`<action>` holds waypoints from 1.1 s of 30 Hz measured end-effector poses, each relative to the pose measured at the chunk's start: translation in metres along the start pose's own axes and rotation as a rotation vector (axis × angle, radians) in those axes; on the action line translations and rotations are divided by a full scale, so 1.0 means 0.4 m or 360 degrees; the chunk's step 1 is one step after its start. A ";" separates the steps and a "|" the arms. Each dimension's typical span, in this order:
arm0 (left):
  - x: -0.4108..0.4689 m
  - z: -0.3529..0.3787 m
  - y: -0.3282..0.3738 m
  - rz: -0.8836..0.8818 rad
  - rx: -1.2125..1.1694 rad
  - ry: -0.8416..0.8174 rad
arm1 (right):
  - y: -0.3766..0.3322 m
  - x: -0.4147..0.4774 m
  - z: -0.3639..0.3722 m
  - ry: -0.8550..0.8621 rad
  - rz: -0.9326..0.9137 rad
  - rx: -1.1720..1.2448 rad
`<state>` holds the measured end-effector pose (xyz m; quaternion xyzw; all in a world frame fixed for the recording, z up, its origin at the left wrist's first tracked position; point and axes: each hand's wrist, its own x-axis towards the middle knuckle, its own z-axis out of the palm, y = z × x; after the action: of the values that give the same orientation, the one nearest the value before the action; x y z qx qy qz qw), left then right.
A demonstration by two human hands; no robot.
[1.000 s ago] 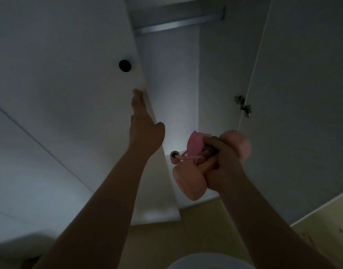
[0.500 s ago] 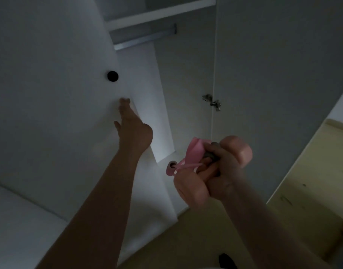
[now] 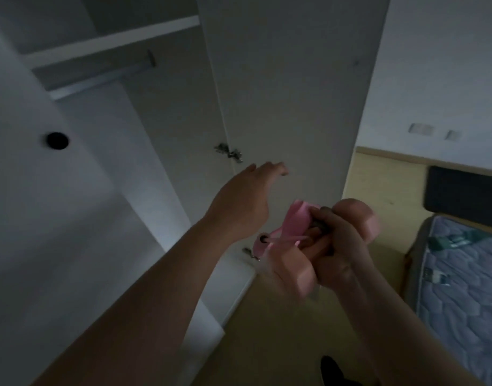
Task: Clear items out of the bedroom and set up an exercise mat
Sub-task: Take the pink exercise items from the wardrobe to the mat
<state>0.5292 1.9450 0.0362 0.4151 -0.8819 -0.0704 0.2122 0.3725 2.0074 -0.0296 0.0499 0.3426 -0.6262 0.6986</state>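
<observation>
My right hand is shut on a bundle of pink exercise gear: a pink dumbbell with rounded ends, plus a pink band and a small pink handle dangling to its left. My left hand is open, fingers stretched forward, in front of the white wardrobe's right door; whether it touches the door I cannot tell. The wardrobe stands open, its left door swung toward me.
Inside the wardrobe are a shelf and a hanging rail. A black round knob sits on the left door. A bed with a quilted mattress and dark headboard is at the right. Wooden floor lies below.
My left hand left the left door's edge and swung right, to the front of the right door. The view turned right, bringing the bed into sight. My right hand kept its hold.
</observation>
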 end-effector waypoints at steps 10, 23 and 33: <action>0.337 0.098 0.154 0.0849 0.0639 -0.0145 | -0.217 0.017 -0.048 0.0139 -0.0186 0.0200; 0.556 0.195 0.240 0.0763 0.1501 -0.0197 | -0.377 0.056 -0.090 0.0228 -0.0272 0.0351; 0.451 0.167 0.231 0.0894 0.1302 0.0058 | -0.323 0.036 -0.102 0.0326 -0.0198 0.0309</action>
<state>0.3336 1.8637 0.0607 0.2119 -0.9112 0.3485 0.0580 0.2380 1.9884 -0.0218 0.1595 0.3524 -0.6900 0.6118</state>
